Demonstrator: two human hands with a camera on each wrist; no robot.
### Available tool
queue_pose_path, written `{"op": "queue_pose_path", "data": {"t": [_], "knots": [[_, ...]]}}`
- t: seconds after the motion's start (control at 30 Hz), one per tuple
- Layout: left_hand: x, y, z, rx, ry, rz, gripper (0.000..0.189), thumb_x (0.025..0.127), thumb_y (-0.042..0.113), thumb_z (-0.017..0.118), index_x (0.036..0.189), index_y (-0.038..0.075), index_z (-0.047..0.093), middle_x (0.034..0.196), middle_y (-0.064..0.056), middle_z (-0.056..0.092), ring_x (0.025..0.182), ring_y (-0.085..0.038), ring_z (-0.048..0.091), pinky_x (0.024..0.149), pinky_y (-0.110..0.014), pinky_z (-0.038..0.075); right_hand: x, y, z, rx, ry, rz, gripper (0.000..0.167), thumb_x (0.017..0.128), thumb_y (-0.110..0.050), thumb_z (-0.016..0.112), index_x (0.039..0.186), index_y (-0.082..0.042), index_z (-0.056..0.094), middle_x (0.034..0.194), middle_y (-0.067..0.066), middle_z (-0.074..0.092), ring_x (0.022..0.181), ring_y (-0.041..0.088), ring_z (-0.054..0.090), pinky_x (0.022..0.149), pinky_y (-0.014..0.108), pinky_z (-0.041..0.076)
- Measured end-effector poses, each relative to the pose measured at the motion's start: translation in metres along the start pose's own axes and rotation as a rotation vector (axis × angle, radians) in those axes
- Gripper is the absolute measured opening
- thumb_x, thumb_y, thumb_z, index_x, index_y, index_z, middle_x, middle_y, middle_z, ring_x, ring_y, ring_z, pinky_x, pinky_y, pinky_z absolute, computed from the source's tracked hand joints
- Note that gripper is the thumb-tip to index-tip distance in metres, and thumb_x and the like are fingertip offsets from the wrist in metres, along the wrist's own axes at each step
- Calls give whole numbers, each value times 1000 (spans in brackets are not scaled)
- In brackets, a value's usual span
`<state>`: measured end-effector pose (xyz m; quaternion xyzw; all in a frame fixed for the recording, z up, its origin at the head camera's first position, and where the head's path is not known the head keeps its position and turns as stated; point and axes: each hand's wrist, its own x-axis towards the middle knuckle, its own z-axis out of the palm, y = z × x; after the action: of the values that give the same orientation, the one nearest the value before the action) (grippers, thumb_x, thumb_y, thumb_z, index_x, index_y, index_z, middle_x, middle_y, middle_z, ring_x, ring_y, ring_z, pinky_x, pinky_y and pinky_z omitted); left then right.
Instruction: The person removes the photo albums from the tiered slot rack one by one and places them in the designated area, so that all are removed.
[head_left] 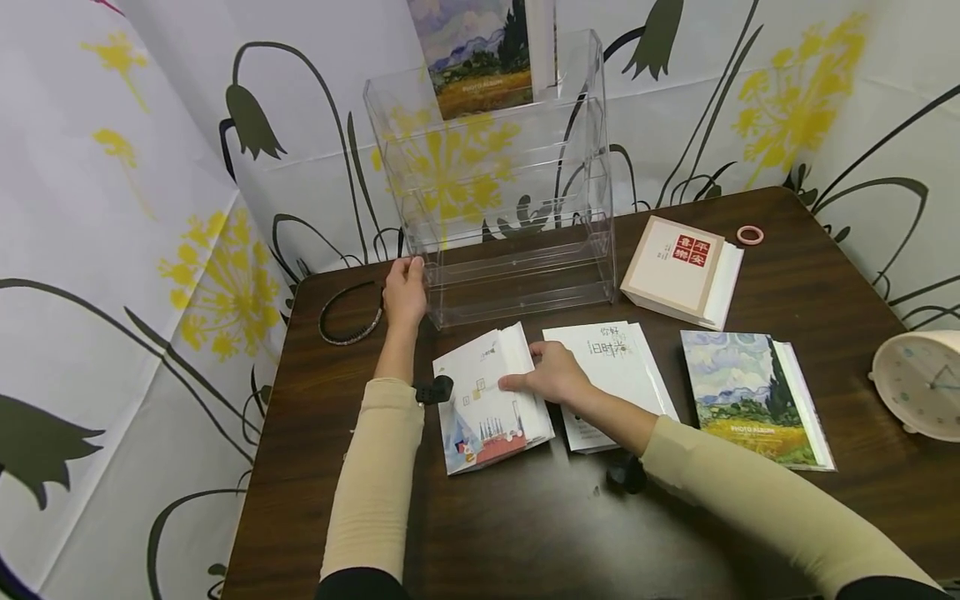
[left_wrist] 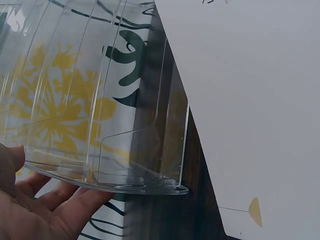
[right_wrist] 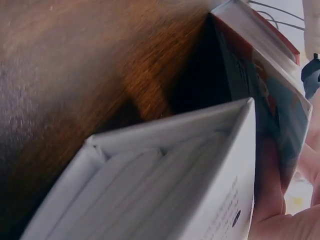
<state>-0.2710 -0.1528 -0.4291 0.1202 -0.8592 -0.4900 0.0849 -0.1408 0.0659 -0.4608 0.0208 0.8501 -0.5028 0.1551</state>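
My left hand point(head_left: 405, 292) grips the left side of a clear acrylic display rack point(head_left: 517, 271). In the left wrist view, its thumb and fingers point(left_wrist: 65, 200) lie on opposite sides of the rack's edge. A white photo album with a coloured picture along its bottom point(head_left: 480, 442) is tilted in front of the rack. My right hand point(head_left: 558, 375) holds this album by its right side, thumb on the cover and fingers underneath. Just right of it lies a second white album point(head_left: 600, 337), partly covered by my right hand and forearm; its page edges point(right_wrist: 145, 170) fill the right wrist view's foreground.
A landscape-painting album point(head_left: 738, 396) lies at the right, and a similar one point(head_left: 480, 58) stands in the rack's top tier. Behind lies a beige album with red characters point(head_left: 671, 262), near a pink ring point(head_left: 750, 235). A headband point(head_left: 348, 337) lies left, a round clock point(head_left: 922, 383) right.
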Motion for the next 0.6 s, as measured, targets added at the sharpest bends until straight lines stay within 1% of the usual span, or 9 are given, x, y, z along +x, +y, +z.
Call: {"op": "queue_pose_path", "data": {"t": [0.1,0.2,0.3,0.4,0.5,0.6], "knots": [[0,1,-1,-7,-4,8,39,103,43,45,123,12,59,107,-15,65,104,-33,55,95,-50,36,0,-3,-1,-90,13,-22,69,73,-36,87,124,3,60,86,10,66,70,20,61,61,31,48],[0,1,-1,-11,-10,8,39,103,43,45,124,12,58,107,-15,64,105,-33,55,96,-50,35,-2,-5,0,-155,15,-46,76,74,-38,86,129,4,55,89,10,66,73,20,60,63,32,48],[-1,1,-1,-12,-11,2,40,104,43,44,125,12,58,108,-16,64,105,-33,54,96,-51,35,-5,-7,1,-180,-1,-66,80,77,-37,84,135,4,48,89,10,65,72,20,62,62,31,49],[-2,1,-1,-12,-12,-1,40,104,43,44,125,11,57,110,-18,64,106,-34,54,96,-51,35,-8,-9,3,-183,-22,-77,89,80,-34,82,144,6,35,92,14,65,70,21,64,59,31,51],[-2,1,-1,-16,-9,0,41,104,43,44,125,11,57,110,-18,64,105,-34,54,96,-51,35,-10,-9,7,-198,-41,-91,98,83,-33,79,150,8,21,99,22,66,68,20,64,56,30,51],[-2,0,-1,-13,-8,-2,42,104,44,44,126,12,57,111,-16,64,104,-33,57,95,-50,37,-12,-8,11,-229,-63,-103,103,85,-33,78,151,10,12,106,27,65,66,20,65,53,30,51]]}}
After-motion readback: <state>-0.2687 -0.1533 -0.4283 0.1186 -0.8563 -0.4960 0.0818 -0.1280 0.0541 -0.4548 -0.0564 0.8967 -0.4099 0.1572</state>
